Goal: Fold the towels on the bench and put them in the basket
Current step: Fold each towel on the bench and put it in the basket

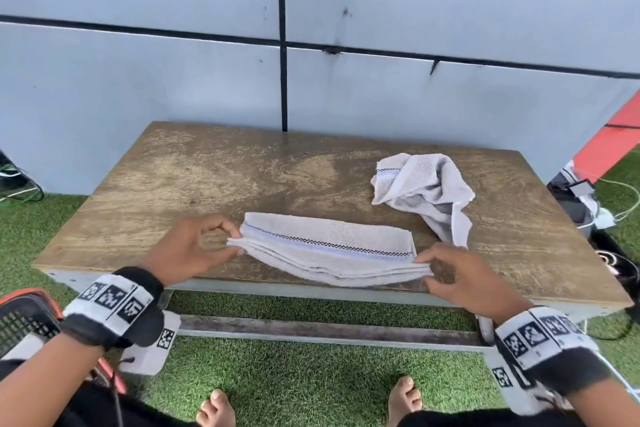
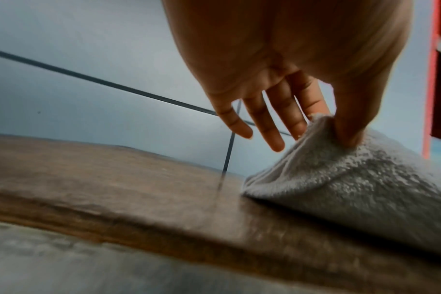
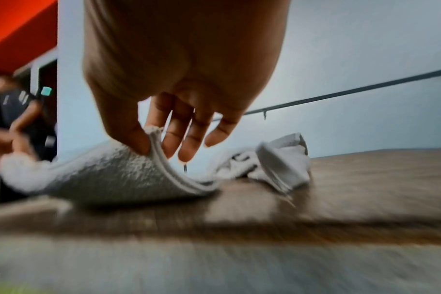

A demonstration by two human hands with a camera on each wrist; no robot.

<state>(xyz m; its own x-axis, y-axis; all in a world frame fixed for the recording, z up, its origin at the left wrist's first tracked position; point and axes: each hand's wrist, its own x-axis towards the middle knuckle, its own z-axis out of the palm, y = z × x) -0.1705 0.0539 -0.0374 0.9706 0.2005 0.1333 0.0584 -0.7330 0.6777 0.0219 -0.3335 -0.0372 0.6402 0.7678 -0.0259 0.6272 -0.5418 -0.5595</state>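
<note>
A grey towel, folded into a long strip with a blue and checkered band, lies at the near edge of the wooden bench. My left hand pinches its left near corner between thumb and forefinger, other fingers spread. My right hand pinches the right near corner the same way. The near edge is lifted off the wood. A second grey towel, crumpled, lies at the back right of the bench; in the right wrist view this crumpled towel sits beyond my fingers. The basket, dark mesh with an orange rim, stands on the grass at lower left.
A pale panelled wall stands right behind the bench. Artificial grass covers the ground, and my bare feet stand on it. Cables and dark gear lie to the right of the bench. A paper marker lies under the bench's left end.
</note>
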